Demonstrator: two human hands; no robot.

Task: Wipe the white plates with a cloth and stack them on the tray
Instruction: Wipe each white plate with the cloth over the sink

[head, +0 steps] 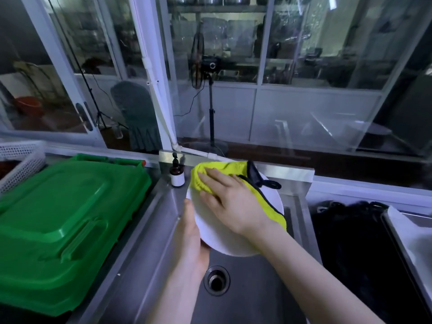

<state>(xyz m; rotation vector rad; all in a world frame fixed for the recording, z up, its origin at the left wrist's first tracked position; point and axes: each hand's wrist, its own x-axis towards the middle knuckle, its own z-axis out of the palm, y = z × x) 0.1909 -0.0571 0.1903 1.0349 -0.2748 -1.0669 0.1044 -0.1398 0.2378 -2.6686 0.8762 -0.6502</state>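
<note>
Over the steel sink (149,242) I hold one white plate (219,237) tilted toward me. My left hand (192,237) grips its lower left rim, thumb on the face and fingers hidden behind. My right hand (230,199) lies flat with straight fingers on a yellow-green cloth (268,202) with black edging, pressing it against the plate's upper face. The cloth covers the plate's top and right side. At the far right, a metal tray (397,232) shows at the frame edge with something white on it.
A green plastic lid or crate (60,225) fills the counter to the left, with a white perforated basket (18,157) behind it. A small brown bottle (177,174) stands at the sink's back edge. The drain (216,280) is below the plate. A black bin (346,242) is to the right.
</note>
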